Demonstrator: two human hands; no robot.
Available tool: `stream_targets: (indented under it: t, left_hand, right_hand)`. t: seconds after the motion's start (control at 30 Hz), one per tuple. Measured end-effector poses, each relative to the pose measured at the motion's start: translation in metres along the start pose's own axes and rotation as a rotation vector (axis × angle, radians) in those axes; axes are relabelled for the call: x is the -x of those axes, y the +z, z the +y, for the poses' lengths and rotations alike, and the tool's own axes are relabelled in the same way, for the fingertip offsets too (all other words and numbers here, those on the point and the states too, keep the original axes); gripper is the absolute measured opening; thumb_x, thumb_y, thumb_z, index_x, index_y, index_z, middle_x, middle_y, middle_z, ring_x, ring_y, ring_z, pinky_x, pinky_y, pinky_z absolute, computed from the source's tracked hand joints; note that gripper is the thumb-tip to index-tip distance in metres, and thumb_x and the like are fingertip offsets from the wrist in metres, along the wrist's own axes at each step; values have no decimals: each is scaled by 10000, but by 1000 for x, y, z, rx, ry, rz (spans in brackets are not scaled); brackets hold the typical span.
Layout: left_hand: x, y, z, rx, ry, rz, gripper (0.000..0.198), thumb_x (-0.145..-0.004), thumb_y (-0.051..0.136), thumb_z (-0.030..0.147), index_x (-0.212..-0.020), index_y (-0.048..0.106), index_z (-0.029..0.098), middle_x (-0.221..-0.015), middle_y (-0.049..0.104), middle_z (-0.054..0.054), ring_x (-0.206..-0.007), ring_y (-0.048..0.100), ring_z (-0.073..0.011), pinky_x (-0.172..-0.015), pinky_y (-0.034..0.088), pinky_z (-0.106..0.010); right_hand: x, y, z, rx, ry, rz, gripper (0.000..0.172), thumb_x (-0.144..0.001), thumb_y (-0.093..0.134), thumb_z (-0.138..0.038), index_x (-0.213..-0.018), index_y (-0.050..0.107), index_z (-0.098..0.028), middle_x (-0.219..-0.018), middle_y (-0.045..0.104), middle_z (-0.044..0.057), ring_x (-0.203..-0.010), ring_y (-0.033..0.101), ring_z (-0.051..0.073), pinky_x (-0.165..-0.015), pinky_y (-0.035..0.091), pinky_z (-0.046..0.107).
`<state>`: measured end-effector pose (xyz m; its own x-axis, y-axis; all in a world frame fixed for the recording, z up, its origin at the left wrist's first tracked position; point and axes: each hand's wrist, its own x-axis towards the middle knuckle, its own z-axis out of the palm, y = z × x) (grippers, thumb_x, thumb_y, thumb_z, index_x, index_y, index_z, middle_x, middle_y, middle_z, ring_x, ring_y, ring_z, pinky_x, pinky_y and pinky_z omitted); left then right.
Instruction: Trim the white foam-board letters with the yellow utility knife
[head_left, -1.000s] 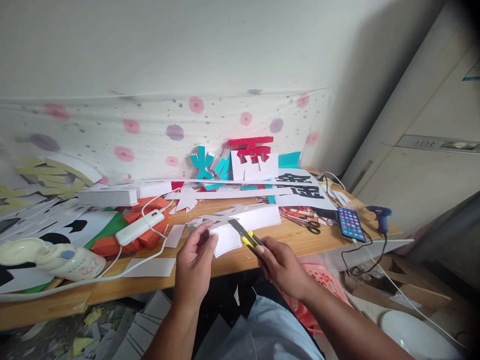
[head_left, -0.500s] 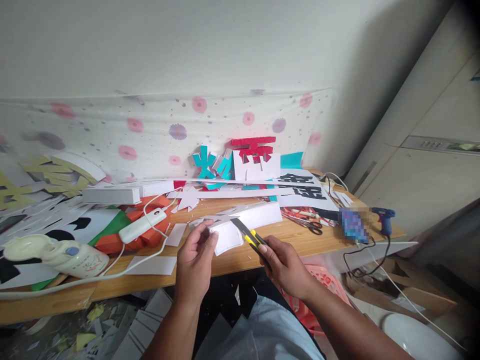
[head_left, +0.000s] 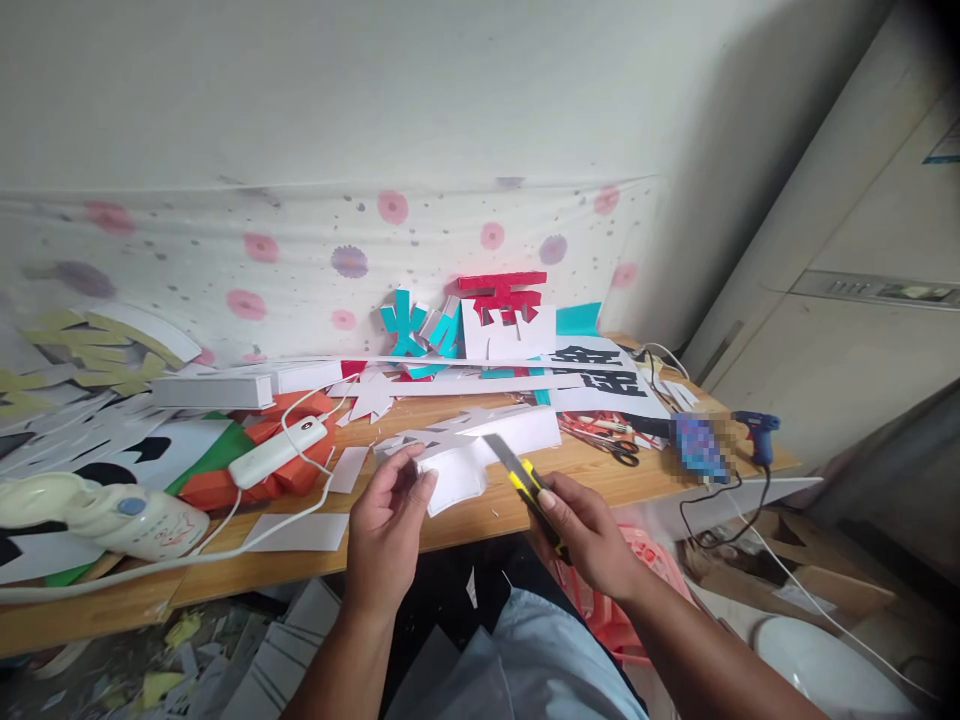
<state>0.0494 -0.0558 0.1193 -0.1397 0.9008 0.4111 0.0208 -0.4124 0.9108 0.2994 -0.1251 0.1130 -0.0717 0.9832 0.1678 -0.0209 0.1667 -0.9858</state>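
In the head view, pinching the near left corner of a white folded-board piece (head_left: 459, 478) with the left hand (head_left: 386, 530), thumb and bent fingertips drawn close together on the edge. Gripping a black-and-yellow utility knife (head_left: 531, 482) in the right hand (head_left: 581, 525), fingers wrapped round the handle, thumb along the top, blade slanting up and leftward to the side wall of the piece. Cannot tell of contact between blade tip and board. To find the piece, looking over the front part of the wooden table (head_left: 592, 478), between and ahead of the hands, with a long wall running off to the right. Seeing scissors (head_left: 622, 453) to the right of the knife, then a pixelated item (head_left: 701, 445) and a blue glue gun (head_left: 759, 432). On the left, noting flat white cards (head_left: 296, 532), a white corded device (head_left: 274, 452) on orange forms (head_left: 210, 488), and a pale bottle (head_left: 161, 520) lying near the table's front edge.
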Motion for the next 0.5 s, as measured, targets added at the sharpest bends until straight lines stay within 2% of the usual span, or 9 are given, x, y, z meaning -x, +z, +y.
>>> stream_targets:
  t: [0.1, 0.17, 0.27, 0.37, 0.43, 0.5]
  left_hand:
    - [15, 1, -10, -2, -46, -43, 513, -964, 846, 485, -1400, 743, 237, -1347, 775, -89, -1221, 748, -269, -1060, 624, -365]
    - [29, 4, -24, -72, -13, -49, 495, -980, 829, 466, -1403, 726, 231, -1364, 769, -90, -1224, 754, -265, -1063, 632, -372]
    - [51, 9, -58, -227, 175, -54, 405, -1008, 799, 418, -1356, 729, 225, -1327, 768, -106, -1211, 758, -264, -1028, 652, -385]
    - [69, 15, -93, -369, 353, -84, 385, -1011, 804, 315, -1370, 702, 225, -1316, 765, -120, -1218, 756, -268, -999, 659, -407]
    - [78, 18, -110, -428, 398, -94, 393, -1007, 814, 279, -1372, 685, 214, -1300, 768, -126, -1187, 770, -267, -978, 663, -409]
    - [84, 20, -118, -464, 394, -96, 392, -1008, 816, 272, -1368, 676, 203, -1288, 773, -132, -1168, 782, -271, -983, 663, -416]
  right_hand:
    - [4, -2, 7, -114, 45, 95, 528, -1094, 609, -692, -888, 622, -206, -703, 638, -14, -512, 585, 128, -491, 436, 251]
    - [10, -4, 15, -137, 94, 115, 540, -1091, 599, -704, -883, 623, -206, -664, 621, -20, -491, 563, 125, -483, 429, 249]
    - [22, -5, 31, -132, 187, 145, 545, -1063, 620, -734, -923, 624, -207, -655, 618, -26, -500, 565, 128, -488, 447, 247]
    - [36, -6, 47, -109, 278, 195, 561, -992, 694, -761, -979, 628, -205, -752, 656, -17, -559, 630, 143, -510, 510, 255]
    - [44, -5, 57, -76, 326, 198, 569, -955, 725, -759, -1036, 647, -201, -857, 685, 1, -605, 682, 160, -507, 533, 263]
    - [51, -5, 65, -10, 355, 175, 547, -965, 729, -715, -1141, 670, -201, -908, 692, 9, -637, 709, 179, -492, 536, 266]
